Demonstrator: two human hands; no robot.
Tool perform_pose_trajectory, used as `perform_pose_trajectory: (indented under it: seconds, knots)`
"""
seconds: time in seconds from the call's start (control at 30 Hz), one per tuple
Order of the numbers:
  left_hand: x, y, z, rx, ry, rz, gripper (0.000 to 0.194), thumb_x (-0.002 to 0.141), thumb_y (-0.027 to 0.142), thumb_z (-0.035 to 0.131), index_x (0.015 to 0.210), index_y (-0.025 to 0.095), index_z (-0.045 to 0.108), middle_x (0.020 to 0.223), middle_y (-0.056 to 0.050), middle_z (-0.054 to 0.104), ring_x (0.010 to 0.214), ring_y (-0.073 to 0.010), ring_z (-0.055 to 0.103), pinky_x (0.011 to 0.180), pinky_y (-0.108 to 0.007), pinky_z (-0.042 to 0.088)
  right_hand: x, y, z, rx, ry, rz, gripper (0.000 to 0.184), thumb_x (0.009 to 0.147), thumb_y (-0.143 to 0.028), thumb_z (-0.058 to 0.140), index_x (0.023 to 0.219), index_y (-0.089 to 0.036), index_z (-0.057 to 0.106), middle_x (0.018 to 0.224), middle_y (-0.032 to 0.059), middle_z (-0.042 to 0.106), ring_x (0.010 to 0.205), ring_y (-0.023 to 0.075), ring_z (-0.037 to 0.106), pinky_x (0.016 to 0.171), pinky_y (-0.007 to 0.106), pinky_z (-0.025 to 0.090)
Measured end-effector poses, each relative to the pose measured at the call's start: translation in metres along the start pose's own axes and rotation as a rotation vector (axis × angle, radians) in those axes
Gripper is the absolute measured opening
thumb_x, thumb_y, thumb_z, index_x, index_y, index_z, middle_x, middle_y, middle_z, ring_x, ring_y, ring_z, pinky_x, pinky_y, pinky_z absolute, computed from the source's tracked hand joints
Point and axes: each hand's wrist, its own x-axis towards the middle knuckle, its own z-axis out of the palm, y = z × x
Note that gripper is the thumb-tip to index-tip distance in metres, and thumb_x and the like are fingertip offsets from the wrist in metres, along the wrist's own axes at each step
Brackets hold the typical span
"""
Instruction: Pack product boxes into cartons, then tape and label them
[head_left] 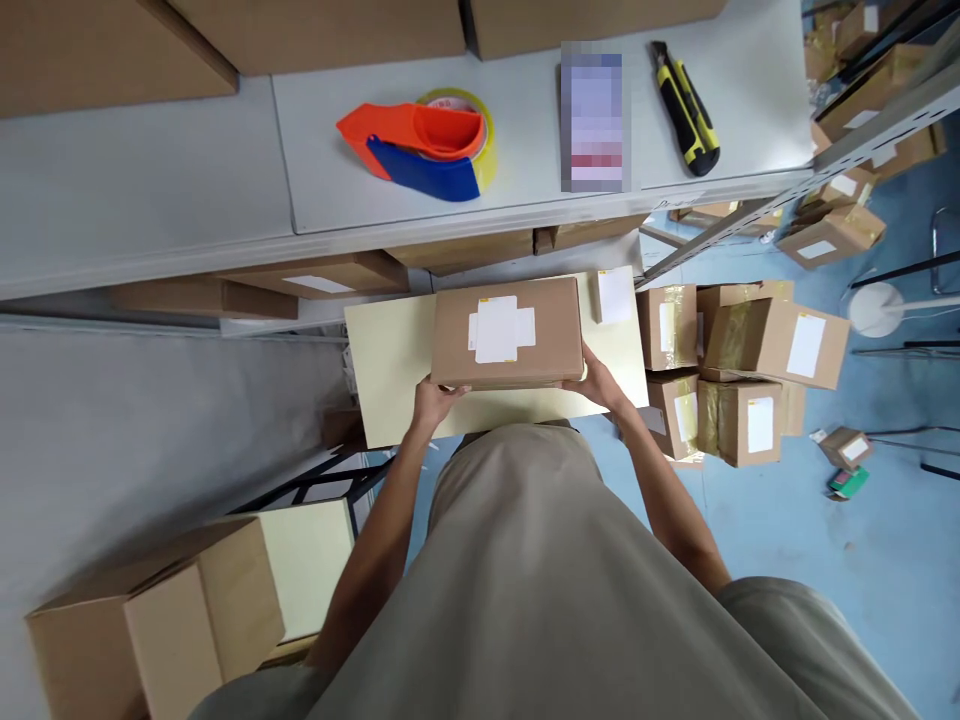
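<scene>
A brown cardboard box [553, 350] with white labels [496, 330] on its top sits on or just over a pale yellow board [390, 370]; I cannot tell whether it is lifted. My left hand [435, 403] grips its near left corner, fingers partly under the lower edge. At the near right corner, my right hand [596, 383] holds the box from the side, with some fingers hidden. Right of the box, a small stack of white labels [616, 296] lies on the board.
On the grey shelf [315, 190] ahead are an orange and blue tape dispenser [427, 145], a blurred-out rectangular item [596, 120] and a yellow-black utility knife [685, 110]. Taped, labelled boxes [750, 340] are piled at right. A large carton [202, 620] stands at lower left.
</scene>
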Motion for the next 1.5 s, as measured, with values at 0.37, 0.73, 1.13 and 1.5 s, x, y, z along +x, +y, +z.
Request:
perform_pose_trajectory:
  seconds: [0.37, 0.73, 1.13, 1.5]
  knots:
    - [-0.008, -0.011, 0.01, 0.17, 0.031, 0.059, 0.051, 0.074, 0.03, 0.076, 0.125, 0.024, 0.079, 0.118, -0.016, 0.088, 0.124, -0.0453, 0.081, 0.108, -0.055, 0.064, 0.026, 0.048, -0.016, -0.515, -0.136, 0.022, 0.106, 0.088, -0.008, 0.086, 0.183, -0.015, 0.038, 0.187, 0.0231, 0.04, 0.178, 0.0397, 0.035, 0.141, 0.056, 0.04]
    - [0.006, 0.08, 0.032, 0.167, 0.413, 0.389, 0.051, 0.098, 0.025, 0.062, 0.147, 0.017, 0.073, 0.15, -0.02, 0.077, 0.135, -0.0335, 0.077, 0.124, -0.051, 0.059, 0.153, 0.024, -0.131, -0.81, 0.079, -0.067, 0.067, 0.105, 0.001, 0.049, 0.171, -0.006, 0.054, 0.184, 0.0204, 0.047, 0.175, 0.0319, 0.041, 0.14, 0.052, 0.041]
    - [-0.023, 0.14, 0.096, 0.148, 0.217, 0.599, 0.046, 0.109, 0.036, 0.061, 0.15, 0.02, 0.073, 0.154, -0.017, 0.076, 0.146, -0.0324, 0.07, 0.131, -0.052, 0.052, 0.204, 0.029, -0.14, -0.838, -0.039, -0.138, 0.054, 0.109, -0.002, 0.048, 0.161, -0.007, 0.063, 0.183, 0.021, 0.048, 0.172, 0.033, 0.043, 0.139, 0.055, 0.038]
    - [0.0, 0.211, 0.182, 0.243, -0.133, 0.638, 0.069, 0.11, 0.025, 0.061, 0.177, 0.018, 0.048, 0.175, -0.017, 0.06, 0.164, -0.033, 0.058, 0.137, -0.048, 0.049, 0.123, 0.058, -0.152, -0.909, 0.073, -0.309, 0.038, 0.119, -0.013, 0.042, 0.131, -0.016, 0.079, 0.157, 0.0197, 0.07, 0.144, 0.035, 0.058, 0.12, 0.049, 0.045]
